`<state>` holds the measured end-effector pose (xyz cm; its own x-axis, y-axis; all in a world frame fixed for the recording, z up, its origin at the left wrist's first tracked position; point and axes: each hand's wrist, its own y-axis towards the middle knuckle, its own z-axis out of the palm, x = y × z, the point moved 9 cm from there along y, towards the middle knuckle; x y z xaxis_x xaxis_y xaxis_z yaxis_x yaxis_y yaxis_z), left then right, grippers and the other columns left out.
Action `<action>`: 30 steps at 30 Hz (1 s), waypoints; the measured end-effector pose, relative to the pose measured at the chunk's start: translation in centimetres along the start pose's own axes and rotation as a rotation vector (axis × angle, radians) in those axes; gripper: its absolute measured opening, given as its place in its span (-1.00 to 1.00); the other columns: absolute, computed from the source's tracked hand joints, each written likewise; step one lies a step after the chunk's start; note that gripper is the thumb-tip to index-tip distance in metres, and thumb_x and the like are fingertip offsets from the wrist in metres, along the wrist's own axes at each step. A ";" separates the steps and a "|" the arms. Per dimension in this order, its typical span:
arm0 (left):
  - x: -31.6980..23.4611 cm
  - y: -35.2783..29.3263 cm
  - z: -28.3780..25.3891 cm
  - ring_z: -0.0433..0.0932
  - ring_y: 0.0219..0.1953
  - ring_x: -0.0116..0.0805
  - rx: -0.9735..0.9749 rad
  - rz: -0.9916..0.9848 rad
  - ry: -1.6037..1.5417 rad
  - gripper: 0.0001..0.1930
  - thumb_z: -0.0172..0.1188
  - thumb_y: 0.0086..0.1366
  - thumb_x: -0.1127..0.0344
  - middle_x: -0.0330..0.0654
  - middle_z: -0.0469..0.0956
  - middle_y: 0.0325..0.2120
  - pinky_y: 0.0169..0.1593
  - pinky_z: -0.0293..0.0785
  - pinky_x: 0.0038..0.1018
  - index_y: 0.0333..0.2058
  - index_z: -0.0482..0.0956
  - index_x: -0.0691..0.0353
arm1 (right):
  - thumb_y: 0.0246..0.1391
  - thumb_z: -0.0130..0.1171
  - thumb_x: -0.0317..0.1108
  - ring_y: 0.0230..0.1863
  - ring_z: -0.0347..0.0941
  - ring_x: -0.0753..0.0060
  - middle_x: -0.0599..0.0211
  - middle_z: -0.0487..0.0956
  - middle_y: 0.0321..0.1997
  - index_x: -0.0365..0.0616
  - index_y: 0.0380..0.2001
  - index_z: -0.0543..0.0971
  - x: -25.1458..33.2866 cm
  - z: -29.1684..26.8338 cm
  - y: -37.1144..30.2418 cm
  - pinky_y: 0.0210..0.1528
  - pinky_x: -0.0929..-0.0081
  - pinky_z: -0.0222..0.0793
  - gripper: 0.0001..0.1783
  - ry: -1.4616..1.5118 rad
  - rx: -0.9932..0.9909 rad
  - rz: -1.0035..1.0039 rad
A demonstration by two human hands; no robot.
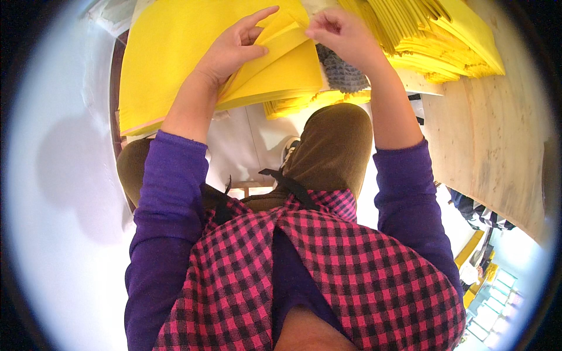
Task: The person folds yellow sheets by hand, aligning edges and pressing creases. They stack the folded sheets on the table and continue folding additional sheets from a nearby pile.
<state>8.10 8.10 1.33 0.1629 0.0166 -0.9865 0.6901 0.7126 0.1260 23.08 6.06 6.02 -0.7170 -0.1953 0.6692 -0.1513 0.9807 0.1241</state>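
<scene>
A stack of flat yellow felt-like sheets (170, 52) lies in front of me, its top sheet folded over in a slanting flap (281, 45). My left hand (234, 50) rests at the flap's left side, thumb and forefinger stretched apart. At the flap's right end my right hand (342, 38) is closed in a pinch, fingertips at the corner of the yellow sheet. How much of the sheet is between those fingertips is partly hidden. A dark grey textured cloth (345, 73) lies just below my right hand.
Folded yellow pieces (427, 41) are piled at the far right on a pale wooden board (486, 134). More yellow sheets (293, 106) show beneath the stack's near edge. My knees are under the work surface, and a white wall (64, 158) stands at the left.
</scene>
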 end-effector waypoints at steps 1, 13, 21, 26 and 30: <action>0.2 0.0 0.0 0.45 -0.09 -0.40 0.000 -0.025 -0.009 -0.21 0.09 -0.02 0.54 -0.12 0.44 -0.04 0.03 0.35 -0.55 0.27 0.14 0.10 | -0.08 0.27 -0.32 -0.45 0.38 0.45 0.39 0.53 -0.48 -0.19 -0.38 0.56 -0.5 0.1 -0.8 -0.32 0.50 0.34 -0.80 0.021 0.030 0.013; 1.1 0.3 0.0 0.47 -0.05 -0.37 0.040 -0.034 -0.138 -0.23 0.03 0.01 0.61 -0.09 0.47 -0.07 0.05 0.37 -0.54 0.27 0.12 0.16 | -0.10 0.28 -0.53 -0.40 0.32 0.71 0.55 0.40 -0.47 -0.21 -0.43 0.54 -4.6 4.0 -3.8 -0.31 0.71 0.28 -0.87 0.177 0.212 0.111; 1.1 0.4 0.3 0.49 -0.11 -0.41 0.067 -0.042 -0.200 -0.22 0.07 0.00 0.61 -0.13 0.49 -0.13 0.02 0.38 -0.57 0.27 0.13 0.15 | -0.02 0.24 -0.44 -0.40 0.33 0.67 0.54 0.43 -0.48 -0.23 -0.43 0.54 -2.2 2.3 -2.5 -0.31 0.67 0.28 -0.90 0.074 0.225 0.017; 1.1 0.3 0.2 0.49 -0.14 -0.43 0.083 -0.039 -0.169 -0.22 0.16 0.03 0.54 -0.17 0.50 -0.17 0.01 0.38 -0.57 0.27 0.12 0.14 | -0.01 0.24 -0.39 -0.41 0.30 0.67 0.53 0.42 -0.49 -0.23 -0.44 0.53 0.5 1.4 -0.3 -0.35 0.65 0.24 -0.86 -0.050 0.185 -0.131; 1.1 0.4 0.4 0.48 -0.12 -0.42 0.102 -0.048 -0.171 -0.19 0.23 0.03 0.47 -0.17 0.50 -0.16 0.03 0.37 -0.55 0.28 0.11 0.13 | -0.01 0.25 -0.33 -0.41 0.30 0.67 0.51 0.45 -0.46 -0.21 -0.42 0.54 1.3 1.5 1.2 -0.36 0.64 0.23 -0.83 -0.074 0.223 -0.129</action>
<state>8.85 8.11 0.32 0.2396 -0.1415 -0.9605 0.7663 0.6351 0.0976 20.98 6.96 5.94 -0.7287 -0.3266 0.6019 -0.3848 0.9224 0.0347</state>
